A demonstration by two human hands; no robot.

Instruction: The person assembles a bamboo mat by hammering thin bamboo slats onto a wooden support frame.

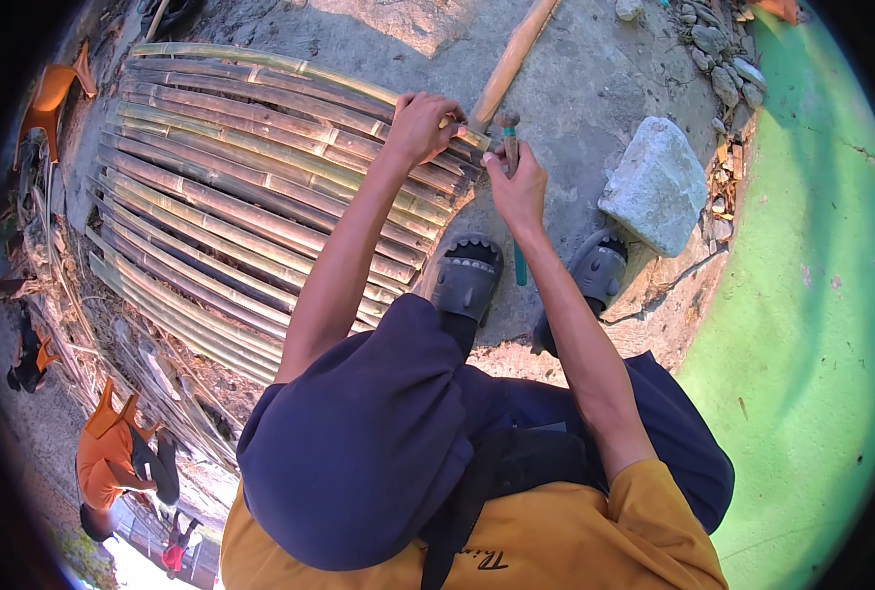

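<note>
A row of split bamboo slats (261, 187) lies side by side on the ground, forming a panel to my left. My left hand (423, 128) is closed at the right end of the upper slats, its fingertips pinched together; what they hold, if anything, is too small to make out. Beside it, my right hand (518, 187) is wrapped round a hammer (520, 267). The hammer's small head points up above my fingers, and its green handle hangs below my palm. The right fingertips are close to the slat end.
A wooden pole (514, 61) slants away beyond my hands. To the right sit a pale stone block (659, 185), loose rocks (723, 64) and a green painted surface (801, 324). My dark clogs (469, 280) flank the hammer handle. A person in orange (108, 462) sits at lower left.
</note>
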